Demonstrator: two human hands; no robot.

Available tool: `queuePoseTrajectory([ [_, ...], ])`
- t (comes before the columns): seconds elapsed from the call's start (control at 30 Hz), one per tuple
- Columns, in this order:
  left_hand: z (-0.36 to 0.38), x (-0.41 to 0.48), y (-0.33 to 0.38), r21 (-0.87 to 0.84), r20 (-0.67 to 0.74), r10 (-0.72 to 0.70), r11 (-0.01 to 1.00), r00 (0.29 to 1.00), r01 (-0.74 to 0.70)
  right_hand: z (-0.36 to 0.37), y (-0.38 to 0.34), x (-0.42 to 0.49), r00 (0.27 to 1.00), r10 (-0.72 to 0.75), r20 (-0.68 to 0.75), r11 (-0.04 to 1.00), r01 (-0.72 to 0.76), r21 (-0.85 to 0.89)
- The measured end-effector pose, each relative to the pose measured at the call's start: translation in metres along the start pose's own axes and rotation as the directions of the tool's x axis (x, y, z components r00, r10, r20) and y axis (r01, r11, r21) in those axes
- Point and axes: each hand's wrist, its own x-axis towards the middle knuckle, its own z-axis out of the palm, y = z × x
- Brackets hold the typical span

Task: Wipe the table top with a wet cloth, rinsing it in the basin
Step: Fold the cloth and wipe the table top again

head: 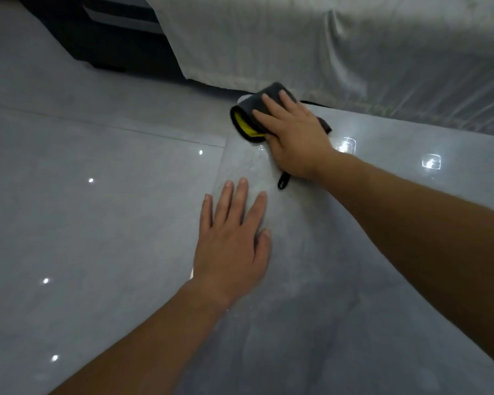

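Note:
A folded dark grey cloth (248, 109) with a yellow inner side lies on the far left corner of the glossy grey table top (340, 266). My right hand (294, 138) presses flat on the cloth with straight fingers. A small black loop (283, 181) of the cloth sticks out below that wrist. My left hand (234, 238) rests flat on the table near its left edge, fingers spread and holding nothing. A wet streak shines on the table between the two hands. No basin is in view.
Shiny grey floor tiles (83, 209) lie to the left of the table. A pale fabric cover (325, 47) drapes over furniture behind the table's far edge. A dark shape (120, 38) stands at the top left.

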Motion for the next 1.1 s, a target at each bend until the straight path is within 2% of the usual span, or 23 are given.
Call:
queuePoseTrajectory([
  [0.07,0.000,-0.001,0.000,0.006,0.015,-0.007,1.000,1.000,0.006,0.002,-0.003,0.003,0.998,-0.060,0.019,0.998,0.060,-0.014],
  [0.2,-0.002,-0.001,-0.001,-0.005,0.042,-0.008,1.000,0.999,0.008,-0.008,0.021,-0.047,0.984,-0.167,0.060,0.986,0.169,-0.017],
  [0.3,-0.004,0.000,-0.001,-0.091,0.035,-0.030,0.995,0.999,0.033,-0.011,0.030,-0.063,0.990,-0.119,0.072,0.993,0.117,0.024],
  [0.4,-0.005,-0.001,-0.003,-0.201,-0.013,-0.041,0.979,0.999,0.038,-0.008,0.013,-0.031,1.000,-0.013,0.001,0.998,0.012,0.059],
  [0.5,-0.005,-0.001,-0.004,-0.323,-0.047,-0.079,0.945,0.996,0.059,0.002,-0.009,-0.015,1.000,0.006,-0.016,0.999,-0.005,0.045],
  [0.63,-0.014,0.002,0.002,-0.427,-0.008,-0.164,0.892,0.986,0.145,0.006,-0.005,-0.083,0.994,-0.106,-0.008,0.991,0.107,0.077],
  [0.77,-0.031,0.012,0.015,-0.359,-0.054,-0.212,0.916,0.976,0.180,-0.008,0.007,-0.162,0.991,-0.111,0.077,0.984,0.099,0.147],
  [0.87,-0.039,0.027,0.032,-0.332,-0.012,-0.148,0.933,0.989,0.136,-0.032,0.007,-0.186,0.990,-0.005,0.143,0.944,-0.042,0.327],
  [0.93,-0.042,0.042,0.044,-0.375,0.045,-0.111,0.919,0.993,0.119,-0.044,0.006,-0.184,0.984,0.166,0.065,0.890,-0.178,0.420],
  [1.0,-0.045,0.061,0.055,-0.429,0.102,-0.121,0.890,0.987,0.153,-0.049,0.009,-0.176,0.919,0.391,-0.038,0.826,-0.333,0.454],
  [1.07,-0.048,0.082,0.063,-0.427,0.171,-0.160,0.877,0.972,0.219,-0.050,0.012,-0.164,0.825,0.566,0.006,0.697,-0.482,0.530],
  [1.1,-0.050,0.091,0.067,-0.416,0.213,-0.183,0.872,0.960,0.259,-0.049,0.012,-0.160,0.792,0.608,0.055,0.629,-0.522,0.576],
])
